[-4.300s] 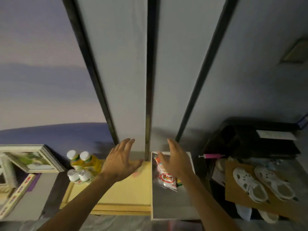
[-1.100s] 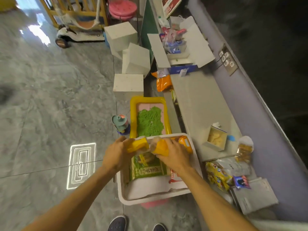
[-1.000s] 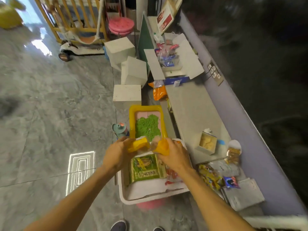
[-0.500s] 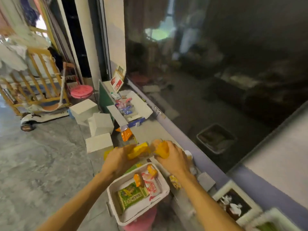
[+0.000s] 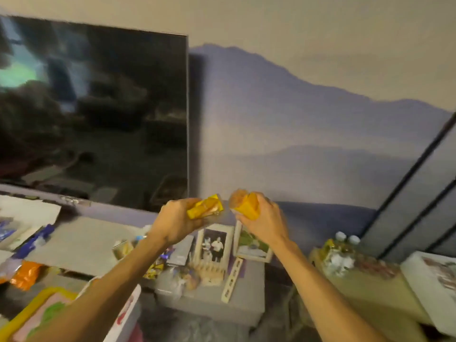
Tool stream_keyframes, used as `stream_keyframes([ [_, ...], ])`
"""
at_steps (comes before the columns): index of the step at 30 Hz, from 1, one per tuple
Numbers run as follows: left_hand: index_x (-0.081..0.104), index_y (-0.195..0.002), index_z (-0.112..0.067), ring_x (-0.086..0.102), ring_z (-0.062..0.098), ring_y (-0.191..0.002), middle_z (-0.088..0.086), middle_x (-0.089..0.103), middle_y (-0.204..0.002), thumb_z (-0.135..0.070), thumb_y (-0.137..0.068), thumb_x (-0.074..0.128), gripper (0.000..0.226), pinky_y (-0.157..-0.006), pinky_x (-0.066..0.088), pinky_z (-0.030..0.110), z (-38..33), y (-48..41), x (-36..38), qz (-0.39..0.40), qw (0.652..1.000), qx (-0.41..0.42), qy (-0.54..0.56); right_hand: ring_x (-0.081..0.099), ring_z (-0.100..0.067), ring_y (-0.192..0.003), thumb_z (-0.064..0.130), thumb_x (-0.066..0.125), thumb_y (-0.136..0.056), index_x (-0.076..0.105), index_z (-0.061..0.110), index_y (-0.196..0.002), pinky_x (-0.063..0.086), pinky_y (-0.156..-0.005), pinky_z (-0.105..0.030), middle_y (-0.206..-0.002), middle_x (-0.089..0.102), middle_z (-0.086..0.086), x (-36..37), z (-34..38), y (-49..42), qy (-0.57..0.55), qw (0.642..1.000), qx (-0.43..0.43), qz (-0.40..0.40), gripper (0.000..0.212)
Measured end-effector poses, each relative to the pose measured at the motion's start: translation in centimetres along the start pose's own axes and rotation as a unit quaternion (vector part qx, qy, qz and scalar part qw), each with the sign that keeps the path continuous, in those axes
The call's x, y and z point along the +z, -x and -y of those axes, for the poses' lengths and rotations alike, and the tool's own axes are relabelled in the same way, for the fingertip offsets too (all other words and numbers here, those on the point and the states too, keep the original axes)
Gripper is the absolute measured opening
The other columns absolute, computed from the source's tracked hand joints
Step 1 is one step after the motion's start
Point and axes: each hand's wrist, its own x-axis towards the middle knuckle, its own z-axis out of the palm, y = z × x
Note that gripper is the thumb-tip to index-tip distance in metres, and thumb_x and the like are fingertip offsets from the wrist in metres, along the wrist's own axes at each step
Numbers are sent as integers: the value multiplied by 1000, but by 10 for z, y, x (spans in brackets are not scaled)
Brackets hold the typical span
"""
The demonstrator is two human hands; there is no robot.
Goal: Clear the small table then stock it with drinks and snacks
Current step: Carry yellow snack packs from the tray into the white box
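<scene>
My left hand (image 5: 176,224) is closed around a yellow snack pack (image 5: 206,209), held up at chest height. My right hand (image 5: 262,222) grips a second yellow-orange snack pack (image 5: 246,208) just to the right of it. Both packs hang in the air in front of the purple wall. The small yellow table (image 5: 370,287) stands at the lower right, beyond my right arm, with bottled drinks (image 5: 339,251) at its back left corner. The white snack bin (image 5: 123,317) is at the bottom left, mostly hidden by my left arm.
A large dark TV screen (image 5: 93,114) fills the upper left. A grey low cabinet (image 5: 81,243) carries photo frames (image 5: 214,245), snack bags and a small box. An orange bag (image 5: 24,272) and a yellow sand tray (image 5: 32,309) lie at the lower left. A white box (image 5: 431,285) sits at the far right.
My view has swung up and to the right, from the floor bin to the TV wall and the small table. Both hands still hold the yellow packs lifted out of the bin.
</scene>
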Motion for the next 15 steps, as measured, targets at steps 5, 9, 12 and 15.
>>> stream_keyframes([
  [5,71,-115,-36,72,21,-97,-6,78,-99,-75,-75,72,56,-76,55,37,-151,-43,106,49,992,109,28,70,-37,-110,66,82,-80,61,22,-129,54,-79,-41,-122,75,-9,-116,-141,60,39,991,102,-80,69],
  [9,71,-110,-36,73,17,-93,-8,78,-92,-76,-77,70,51,-71,54,34,-267,-55,198,97,979,172,60,70,-38,-111,69,83,-76,62,23,-129,54,-82,-43,-120,75,-10,-201,-245,114,61,975,174,-123,73],
  [12,72,-111,-38,73,19,-94,-9,79,-96,-66,-81,77,41,-69,50,32,-345,-53,258,130,967,208,73,71,-35,-108,68,81,-79,63,23,-126,53,-80,-40,-117,76,-8,-257,-313,153,97,960,223,-136,67],
  [15,72,-115,-40,73,16,-92,-13,78,-96,-61,-80,79,42,-70,51,32,-409,-51,310,166,955,227,92,72,-26,-103,72,77,-77,59,30,-125,59,-83,-41,-113,75,1,-294,-377,187,91,950,257,-152,65],
])
